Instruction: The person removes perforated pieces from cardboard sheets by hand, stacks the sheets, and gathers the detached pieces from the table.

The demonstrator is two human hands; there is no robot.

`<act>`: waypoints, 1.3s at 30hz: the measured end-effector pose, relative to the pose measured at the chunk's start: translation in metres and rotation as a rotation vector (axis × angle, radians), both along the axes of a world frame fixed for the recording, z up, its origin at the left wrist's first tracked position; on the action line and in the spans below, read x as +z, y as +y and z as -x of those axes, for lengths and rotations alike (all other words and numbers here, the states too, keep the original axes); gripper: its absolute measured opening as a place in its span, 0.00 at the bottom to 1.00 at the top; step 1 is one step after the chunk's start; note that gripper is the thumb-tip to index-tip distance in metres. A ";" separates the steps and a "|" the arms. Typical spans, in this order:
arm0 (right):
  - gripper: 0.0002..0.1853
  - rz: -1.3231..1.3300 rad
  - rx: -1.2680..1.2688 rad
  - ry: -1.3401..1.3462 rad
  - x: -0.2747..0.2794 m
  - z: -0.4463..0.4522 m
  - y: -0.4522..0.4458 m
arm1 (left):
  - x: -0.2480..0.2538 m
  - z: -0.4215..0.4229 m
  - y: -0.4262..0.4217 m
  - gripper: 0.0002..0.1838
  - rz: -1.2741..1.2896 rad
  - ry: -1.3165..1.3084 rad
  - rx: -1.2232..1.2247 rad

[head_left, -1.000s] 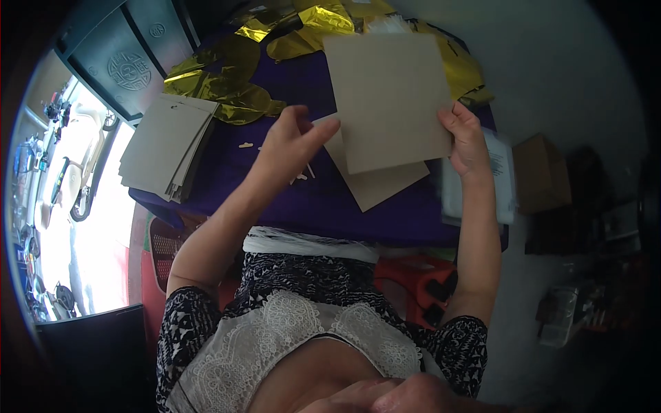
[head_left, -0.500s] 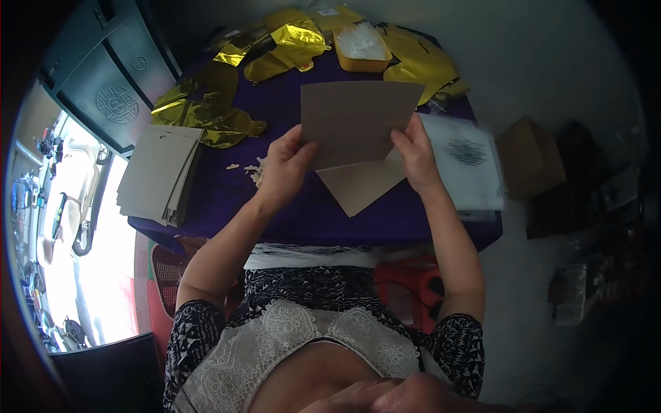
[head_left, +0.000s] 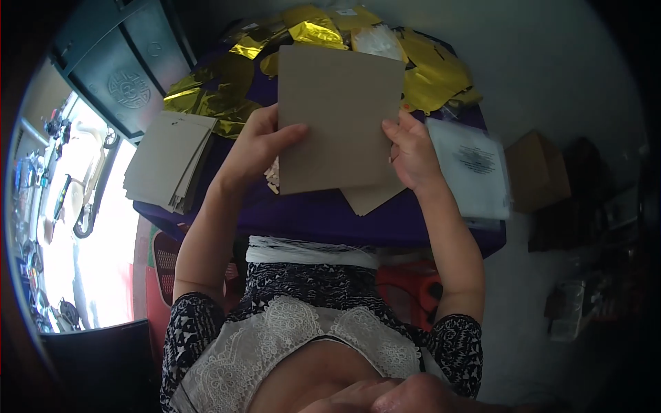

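I hold a grey-brown cardboard sheet up over the table, its broad face toward me. My left hand grips its left edge, thumb across the front and the other fingers hidden behind. At the right edge, my right hand is closed on the sheet, thumb against the border. Beneath lies a second cardboard sheet, partly covered, with one corner toward me. A few small pale pieces show beside my left wrist, mostly hidden by the held sheet.
A stack of cardboard sheets sits at the table's left, clear plastic packs at its right. Gold foil balloons and a tub of white material line the back. A cardboard box stands beyond the purple-covered table.
The held sheet has tilted more upright and shows more of its face; its lower edge has come nearer me. Both hands keep their grip, the left having moved slightly left.
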State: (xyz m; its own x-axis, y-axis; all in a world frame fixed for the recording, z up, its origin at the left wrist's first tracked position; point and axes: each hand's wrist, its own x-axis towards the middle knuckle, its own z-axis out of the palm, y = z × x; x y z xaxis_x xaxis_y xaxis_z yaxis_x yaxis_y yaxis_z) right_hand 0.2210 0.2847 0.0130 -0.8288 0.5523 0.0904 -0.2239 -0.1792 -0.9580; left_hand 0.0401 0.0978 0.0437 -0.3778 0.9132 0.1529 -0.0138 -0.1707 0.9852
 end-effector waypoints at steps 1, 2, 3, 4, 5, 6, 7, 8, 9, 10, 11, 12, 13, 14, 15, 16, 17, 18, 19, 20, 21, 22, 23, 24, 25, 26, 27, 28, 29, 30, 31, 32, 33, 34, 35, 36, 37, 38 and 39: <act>0.15 0.024 0.010 0.015 0.004 0.007 -0.011 | -0.002 -0.001 -0.007 0.17 -0.027 -0.074 0.012; 0.15 0.050 0.020 0.030 0.006 0.014 -0.020 | -0.006 -0.002 -0.013 0.17 -0.054 -0.146 0.024; 0.15 0.043 0.032 0.036 0.002 0.021 -0.026 | -0.010 -0.001 -0.019 0.18 -0.081 -0.219 0.038; 0.15 0.037 0.045 0.042 -0.004 0.028 -0.031 | -0.014 0.003 -0.025 0.18 -0.050 -0.231 0.072; 0.16 0.031 0.057 0.047 -0.008 0.034 -0.035 | -0.018 0.007 -0.032 0.18 -0.019 -0.245 0.106; 0.16 0.053 0.127 0.023 -0.010 0.037 -0.034 | -0.021 0.012 -0.039 0.18 0.011 -0.261 0.139; 0.17 0.074 0.197 -0.003 -0.010 0.037 -0.029 | -0.023 0.017 -0.046 0.18 0.016 -0.295 0.153; 0.17 0.096 0.269 -0.030 -0.011 0.038 -0.024 | -0.025 0.023 -0.054 0.18 0.021 -0.329 0.168; 0.17 0.083 0.308 -0.036 -0.008 0.039 -0.023 | -0.026 0.029 -0.061 0.18 0.027 -0.363 0.180; 0.18 0.072 0.345 -0.042 -0.003 0.039 -0.022 | -0.029 0.033 -0.068 0.18 0.009 -0.374 0.197; 0.18 0.060 0.380 -0.047 0.000 0.042 -0.024 | -0.030 0.037 -0.074 0.19 -0.009 -0.384 0.212; 0.17 0.049 0.384 -0.057 0.002 0.045 -0.027 | -0.031 0.041 -0.078 0.19 -0.028 -0.394 0.223; 0.16 0.037 0.385 -0.068 0.002 0.047 -0.032 | -0.032 0.045 -0.083 0.19 -0.021 -0.395 0.222; 0.16 0.026 0.386 -0.081 0.001 0.049 -0.035 | -0.033 0.048 -0.087 0.19 -0.013 -0.398 0.220; 0.14 -0.039 0.372 -0.081 0.000 0.052 -0.038 | -0.034 0.051 -0.090 0.19 -0.008 -0.400 0.216; 0.13 -0.105 0.357 -0.081 -0.004 0.056 -0.039 | -0.035 0.052 -0.092 0.19 -0.002 -0.400 0.220; 0.12 -0.169 0.342 -0.079 -0.006 0.059 -0.041 | -0.034 0.052 -0.094 0.20 0.005 -0.399 0.224; 0.11 -0.204 0.329 -0.064 -0.007 0.061 -0.042 | -0.033 0.052 -0.095 0.20 0.011 -0.398 0.228; 0.09 -0.239 0.315 -0.048 -0.008 0.064 -0.043 | -0.033 0.052 -0.097 0.21 0.014 -0.392 0.241; 0.08 -0.274 0.301 -0.032 -0.008 0.066 -0.044 | -0.033 0.052 -0.097 0.21 0.016 -0.386 0.253; 0.07 -0.312 0.276 -0.039 -0.008 0.067 -0.046 | -0.032 0.052 -0.098 0.21 0.018 -0.380 0.265; 0.07 -0.350 0.251 -0.046 -0.007 0.068 -0.049 | -0.032 0.052 -0.098 0.22 0.022 -0.381 0.275; 0.07 -0.388 0.225 -0.052 -0.007 0.068 -0.051 | -0.033 0.052 -0.099 0.22 0.026 -0.382 0.285; 0.06 -0.413 0.212 -0.051 -0.009 0.070 -0.051 | -0.033 0.052 -0.099 0.23 0.030 -0.383 0.294; 0.06 -0.438 0.198 -0.052 -0.012 0.071 -0.050 | -0.033 0.053 -0.100 0.23 0.031 -0.397 0.278; 0.06 -0.461 0.183 -0.052 -0.014 0.072 -0.051 | -0.034 0.054 -0.100 0.23 0.032 -0.412 0.261; 0.06 -0.502 0.174 -0.049 -0.015 0.072 -0.051 | -0.034 0.055 -0.100 0.23 0.033 -0.426 0.244; 0.06 -0.543 0.164 -0.047 -0.015 0.072 -0.051 | -0.035 0.055 -0.100 0.23 0.039 -0.436 0.241; 0.06 -0.585 0.154 -0.044 -0.015 0.071 -0.051 | -0.036 0.055 -0.100 0.23 0.045 -0.445 0.239; 0.06 -0.628 0.142 -0.061 -0.014 0.071 -0.052 | -0.037 0.056 -0.100 0.24 0.050 -0.453 0.238; 0.05 -0.672 0.131 -0.079 -0.012 0.069 -0.054 | -0.038 0.056 -0.100 0.24 0.059 -0.461 0.243; 0.05 -0.716 0.119 -0.095 -0.010 0.068 -0.055 | -0.040 0.057 -0.099 0.25 0.067 -0.468 0.248; 0.05 -0.788 0.085 -0.076 -0.010 0.068 -0.057 | -0.041 0.057 -0.098 0.25 0.075 -0.475 0.253; 0.05 -0.860 0.050 -0.055 -0.010 0.069 -0.059 | -0.040 0.056 -0.098 0.26 0.080 -0.485 0.260; 0.05 -0.931 0.014 -0.034 -0.010 0.070 -0.060 | -0.039 0.055 -0.097 0.26 0.085 -0.493 0.267; 0.05 -1.035 -0.029 0.048 -0.011 0.073 -0.058 | -0.039 0.053 -0.096 0.27 0.089 -0.501 0.274; 0.05 -1.137 -0.073 0.131 -0.015 0.076 -0.056 | -0.039 0.052 -0.095 0.27 0.075 -0.521 0.283; 0.06 -1.237 -0.118 0.217 -0.016 0.079 -0.054 | -0.038 0.050 -0.094 0.28 0.061 -0.539 0.292; 0.06 -1.262 -0.125 0.273 -0.015 0.080 -0.053 | -0.038 0.049 -0.093 0.28 0.047 -0.557 0.300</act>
